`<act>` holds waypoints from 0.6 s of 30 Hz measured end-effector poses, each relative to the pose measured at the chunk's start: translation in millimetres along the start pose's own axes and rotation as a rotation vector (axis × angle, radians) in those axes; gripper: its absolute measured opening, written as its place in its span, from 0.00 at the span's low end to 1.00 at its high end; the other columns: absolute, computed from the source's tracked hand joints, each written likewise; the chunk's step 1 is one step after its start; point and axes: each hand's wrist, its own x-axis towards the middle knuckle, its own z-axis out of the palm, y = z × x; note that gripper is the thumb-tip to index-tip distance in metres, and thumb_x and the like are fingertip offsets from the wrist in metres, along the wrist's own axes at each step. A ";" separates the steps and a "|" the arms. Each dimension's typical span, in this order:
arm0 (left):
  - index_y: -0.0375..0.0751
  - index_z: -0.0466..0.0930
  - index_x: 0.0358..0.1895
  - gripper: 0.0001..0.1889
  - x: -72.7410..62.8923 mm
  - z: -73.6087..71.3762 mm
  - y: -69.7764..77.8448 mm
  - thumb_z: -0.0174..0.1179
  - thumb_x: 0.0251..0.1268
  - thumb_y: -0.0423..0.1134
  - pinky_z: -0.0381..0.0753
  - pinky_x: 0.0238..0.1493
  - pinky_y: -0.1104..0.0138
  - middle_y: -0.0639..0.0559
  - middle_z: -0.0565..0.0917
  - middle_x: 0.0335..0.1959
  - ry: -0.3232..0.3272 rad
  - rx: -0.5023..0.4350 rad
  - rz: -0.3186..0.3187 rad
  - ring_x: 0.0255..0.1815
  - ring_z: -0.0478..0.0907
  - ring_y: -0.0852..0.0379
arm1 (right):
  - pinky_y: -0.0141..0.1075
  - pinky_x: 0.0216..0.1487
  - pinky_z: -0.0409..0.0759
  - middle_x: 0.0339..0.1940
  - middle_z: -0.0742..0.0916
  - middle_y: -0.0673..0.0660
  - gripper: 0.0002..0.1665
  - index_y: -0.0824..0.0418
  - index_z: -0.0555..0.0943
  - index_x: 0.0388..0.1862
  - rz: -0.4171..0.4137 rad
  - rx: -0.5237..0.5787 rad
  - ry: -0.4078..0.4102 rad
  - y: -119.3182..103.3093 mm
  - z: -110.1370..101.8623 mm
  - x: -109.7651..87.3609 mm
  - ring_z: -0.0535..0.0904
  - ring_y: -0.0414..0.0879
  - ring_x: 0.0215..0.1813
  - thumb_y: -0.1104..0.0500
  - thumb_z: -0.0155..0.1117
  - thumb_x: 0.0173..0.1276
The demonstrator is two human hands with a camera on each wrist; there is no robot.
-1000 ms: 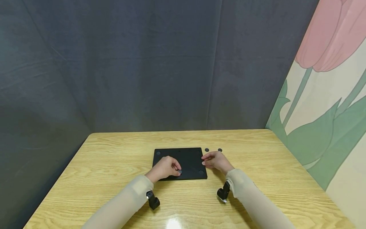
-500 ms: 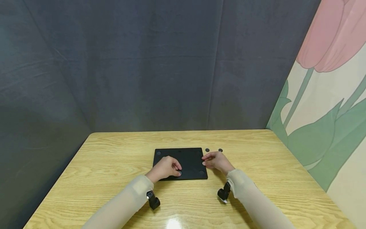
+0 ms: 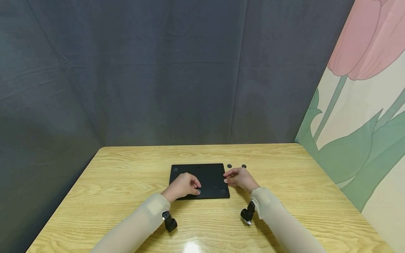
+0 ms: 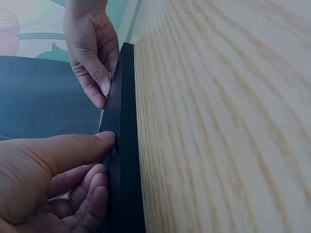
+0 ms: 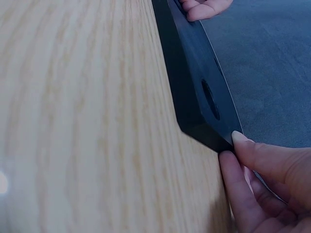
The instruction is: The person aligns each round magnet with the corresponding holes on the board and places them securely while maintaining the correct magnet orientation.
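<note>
A flat black rectangular board lies on the wooden table. My left hand is over its near left part, thumb and fingertips pinching a small grey disc close to the board's surface. From the left wrist view, the left thumb presses down at the board's face. My right hand grips the board's right edge, thumb on the upper rim and a finger against the side. Near that hand the board has a dark round recess. A grey disc shows at its far left corner.
Two small dark discs, one to the left and one to the right, lie on the table beyond the right hand. A dark grey curtain hangs behind the table, and a wall with painted tulips stands on the right.
Both hands keep their places on the disc and the board. The whole head view has shifted very slightly; nothing else visibly differs.
</note>
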 end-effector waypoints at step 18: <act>0.40 0.84 0.41 0.10 -2.2 -16.5 2.4 0.70 0.56 0.34 0.77 0.35 0.69 0.54 0.81 0.32 0.001 -0.067 0.021 0.32 0.75 0.60 | 0.37 0.42 0.85 0.37 0.83 0.59 0.15 0.74 0.80 0.47 -0.013 0.006 -0.009 -2.5 -0.2 -2.7 0.82 0.42 0.34 0.73 0.66 0.61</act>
